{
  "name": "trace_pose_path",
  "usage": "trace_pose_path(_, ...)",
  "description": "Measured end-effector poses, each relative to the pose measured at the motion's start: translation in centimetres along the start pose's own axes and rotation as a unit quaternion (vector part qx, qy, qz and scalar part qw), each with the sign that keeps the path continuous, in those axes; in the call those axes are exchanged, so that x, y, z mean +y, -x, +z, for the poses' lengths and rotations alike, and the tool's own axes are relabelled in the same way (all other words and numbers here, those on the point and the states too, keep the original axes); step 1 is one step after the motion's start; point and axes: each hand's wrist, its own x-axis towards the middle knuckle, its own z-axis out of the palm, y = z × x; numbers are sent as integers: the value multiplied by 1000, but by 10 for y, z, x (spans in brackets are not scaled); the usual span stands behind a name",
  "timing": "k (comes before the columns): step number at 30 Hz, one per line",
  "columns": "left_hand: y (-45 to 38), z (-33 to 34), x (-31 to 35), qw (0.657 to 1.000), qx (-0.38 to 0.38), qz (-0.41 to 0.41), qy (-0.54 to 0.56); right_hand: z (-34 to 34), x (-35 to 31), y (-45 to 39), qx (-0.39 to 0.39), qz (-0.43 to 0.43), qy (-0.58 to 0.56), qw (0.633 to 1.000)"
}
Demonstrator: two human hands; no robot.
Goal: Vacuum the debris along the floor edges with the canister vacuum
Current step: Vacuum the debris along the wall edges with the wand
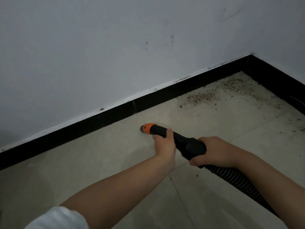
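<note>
Both hands on the vacuum nozzle near the skirting

The ribbed hose (237, 180) runs off the bottom right, canister out of sight. Left hand (164, 142) has its grip wrapped round the black nozzle (173, 138); right hand (212, 152) is clamped on its rear end. Debris (219, 93) lies scattered in the corner, well apart from the orange tip (147, 128).

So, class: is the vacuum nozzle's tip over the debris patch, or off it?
Off it: the nozzle sits over bare tile, while the debris lies nearer the corner.
</note>
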Motion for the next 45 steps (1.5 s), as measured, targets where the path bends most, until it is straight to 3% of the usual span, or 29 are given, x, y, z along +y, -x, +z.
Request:
trace_pose_path(5,-15,43,14,993,-97,28,-68,2,24,3,127,53,-50,989)
trace_pose_path(9,-23,71,15,982,-137,28,-128,9,36,-2,179,84,-99,975)
trace_pose_path(21,-47,74,12,977,-176,-26,-118,22,49,-19,174,94,-122,973)
trace_pose_path(28,-54,82,18,985,-129,12,-114,20,46,-35,183,88,-166,965)
trace_pose_path(45,-62,79,26,985,-128,35,-106,25,39,-49,206,86,-190,956)
